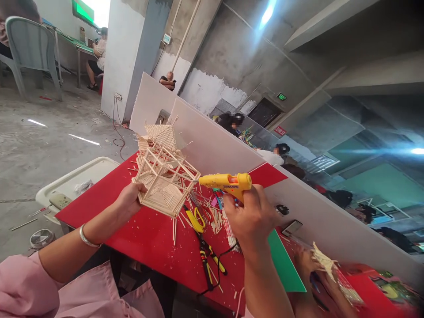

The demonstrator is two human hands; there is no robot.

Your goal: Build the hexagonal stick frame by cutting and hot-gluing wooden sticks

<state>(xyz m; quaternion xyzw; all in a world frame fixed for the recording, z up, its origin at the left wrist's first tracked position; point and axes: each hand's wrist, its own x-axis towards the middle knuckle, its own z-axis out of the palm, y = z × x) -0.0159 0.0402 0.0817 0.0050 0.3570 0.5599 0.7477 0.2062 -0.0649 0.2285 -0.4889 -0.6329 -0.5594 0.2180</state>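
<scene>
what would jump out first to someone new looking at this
Probably the bright yellow glue gun near the middle, held in the right hand with its tip at or very near the stick frame. That pale, open frame, gripped at its left corner by the left hand, comes next. Below them, the red table stands out, with yellow-and-black pliers lying on it.

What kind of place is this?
Likely a handicraft workshop, though its exact use isn't certain. A glue gun in the right hand points at a stick frame held in the left hand; loose sticks litter the red table.
</scene>
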